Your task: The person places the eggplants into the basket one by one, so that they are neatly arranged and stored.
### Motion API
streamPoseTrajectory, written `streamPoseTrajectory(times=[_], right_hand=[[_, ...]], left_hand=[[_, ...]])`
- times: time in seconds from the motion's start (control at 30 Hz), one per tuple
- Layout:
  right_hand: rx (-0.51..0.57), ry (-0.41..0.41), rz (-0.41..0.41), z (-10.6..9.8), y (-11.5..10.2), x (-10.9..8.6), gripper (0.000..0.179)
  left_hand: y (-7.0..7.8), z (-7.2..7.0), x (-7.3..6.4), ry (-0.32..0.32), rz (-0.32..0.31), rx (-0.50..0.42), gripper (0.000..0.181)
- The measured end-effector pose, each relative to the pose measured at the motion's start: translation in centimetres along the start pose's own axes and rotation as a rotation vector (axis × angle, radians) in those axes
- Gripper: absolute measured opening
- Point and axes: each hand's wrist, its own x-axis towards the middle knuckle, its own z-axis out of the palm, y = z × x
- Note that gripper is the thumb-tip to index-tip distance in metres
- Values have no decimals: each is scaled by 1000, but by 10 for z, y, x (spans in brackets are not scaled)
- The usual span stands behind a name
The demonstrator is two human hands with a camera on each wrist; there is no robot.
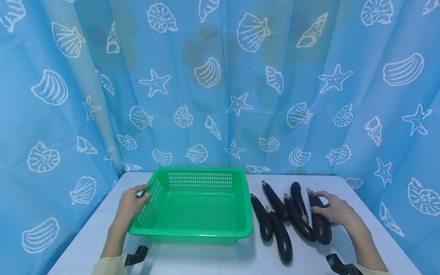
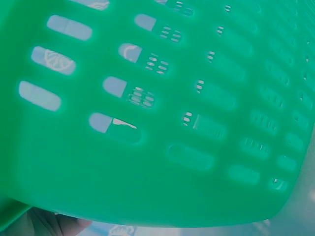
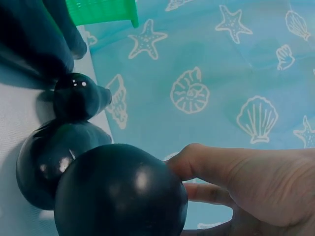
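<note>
Right, both hands are occupied. Left hand [image 1: 130,204] holds the left rim of the green plastic basket [image 1: 190,232], thumb and index spread a little apart at the edge. Head view shows the thumb side; left wrist view adds fingertips [image 2: 69,225], dim, tucked by the rim at the bottom-left corner, plus the slotted wall up close with bits of the shell print through the slots.

Right hand [image 1: 338,210] grasps the rightmost eggplant [image 1: 322,232], thumb on the near side, fingers opened about as wide as its body. Head view gives its green stem end pointing to the curtain; right wrist view gives the fat rounded end instead, glossy, thumb against its side. Can't tell if it's off the table.

Five other eggplants [image 1: 281,240] lie between that one and the basket, all on the white table [image 1: 192,261], some touching or nearly so. Right wrist view has only a corner of the basket, top left.

Further out: black wrist cameras [image 1: 136,256] and pale yellow sleeves [image 1: 109,265], both head view only. Blue curtain [image 1: 220,99] with white shells and starfish stands behind the table.
</note>
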Motion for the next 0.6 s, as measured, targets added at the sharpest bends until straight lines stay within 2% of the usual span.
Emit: streamPoseTrajectory(times=[0.27, 0.6], right_hand=[[-13, 27, -5, -4, -2, -4, 75], [-5, 58, -82, -4, -24, -11, 72]], left_hand=[[0, 1, -1, -11, 3, 1, 44], [-2, 0, -2, 4, 9, -6, 44]])
